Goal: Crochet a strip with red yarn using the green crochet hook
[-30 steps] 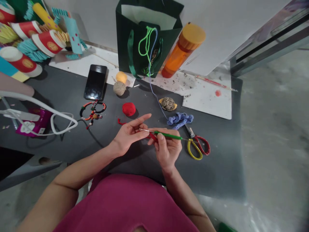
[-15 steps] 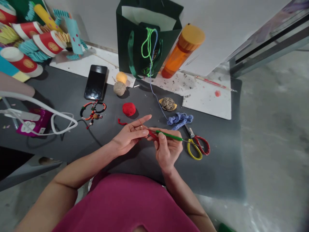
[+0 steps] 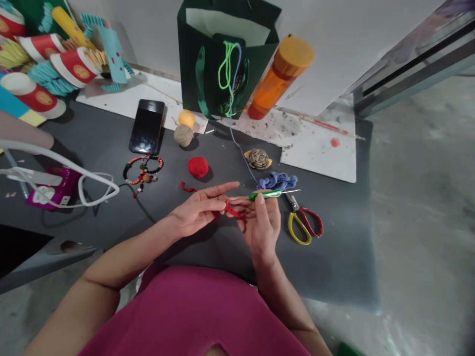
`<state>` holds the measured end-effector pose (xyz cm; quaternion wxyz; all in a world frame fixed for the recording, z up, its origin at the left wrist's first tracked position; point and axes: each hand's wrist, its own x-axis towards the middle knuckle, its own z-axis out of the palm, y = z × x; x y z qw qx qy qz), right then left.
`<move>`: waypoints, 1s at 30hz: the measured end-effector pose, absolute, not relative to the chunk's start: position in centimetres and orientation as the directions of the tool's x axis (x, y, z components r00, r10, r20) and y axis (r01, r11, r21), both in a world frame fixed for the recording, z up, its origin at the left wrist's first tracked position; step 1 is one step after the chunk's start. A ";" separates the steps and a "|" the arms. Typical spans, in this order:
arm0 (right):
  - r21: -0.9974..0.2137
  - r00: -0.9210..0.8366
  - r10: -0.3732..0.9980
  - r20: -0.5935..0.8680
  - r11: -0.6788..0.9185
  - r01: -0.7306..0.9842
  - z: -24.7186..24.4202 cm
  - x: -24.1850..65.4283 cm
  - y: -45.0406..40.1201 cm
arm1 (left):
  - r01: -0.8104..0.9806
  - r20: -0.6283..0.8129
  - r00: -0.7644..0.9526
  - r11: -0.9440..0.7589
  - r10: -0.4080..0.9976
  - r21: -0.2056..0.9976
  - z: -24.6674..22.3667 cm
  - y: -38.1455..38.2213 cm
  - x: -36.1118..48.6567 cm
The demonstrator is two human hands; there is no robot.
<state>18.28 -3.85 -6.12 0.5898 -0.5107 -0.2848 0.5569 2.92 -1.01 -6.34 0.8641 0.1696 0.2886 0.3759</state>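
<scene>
Two hands [image 3: 193, 212] hold one hook [image 3: 267, 195], one red strip [image 3: 234, 212].

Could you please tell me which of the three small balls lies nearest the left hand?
The red ball, alone just beyond the left hand; the yellow ball and beige ball sit together farther back, near the phone.

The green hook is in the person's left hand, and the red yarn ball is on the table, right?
Not quite. The head view shows the green hook in the right hand, not the left hand. The red yarn ball is on the table, as you said.
</scene>
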 end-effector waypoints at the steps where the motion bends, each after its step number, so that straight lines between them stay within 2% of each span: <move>1: -0.908 0.204 0.945 -0.256 -0.163 -0.385 -6.0 18.3 -3.8 | -0.546 -0.372 0.557 0.665 0.742 0.510 -6.3 -1.0 3.0; 5: -0.882 0.140 0.950 -0.280 -0.197 -0.428 -5.9 18.0 -3.9 | -0.543 -0.364 0.536 0.641 0.762 0.543 -5.9 -1.3 3.2; 12: -0.942 0.199 0.977 -0.072 -0.001 -0.336 -6.2 17.8 -3.6 | -0.523 -0.341 0.401 0.518 0.850 0.677 -5.5 -1.4 3.1; 16: -0.956 0.206 0.978 -0.014 0.047 -0.288 -6.4 18.3 -3.3 | -0.477 -0.334 0.356 0.477 0.873 0.738 -5.6 -1.3 3.0; 26: -0.948 0.198 0.980 -0.003 0.060 -0.312 -6.3 18.6 -3.4 | -0.442 -0.338 0.363 0.479 0.869 0.758 -5.2 -1.1 2.9; 30: -0.966 0.203 0.979 0.028 0.079 -0.246 -6.2 18.7 -3.5 | -0.451 -0.337 0.360 0.479 0.870 0.753 -5.0 -1.1 2.8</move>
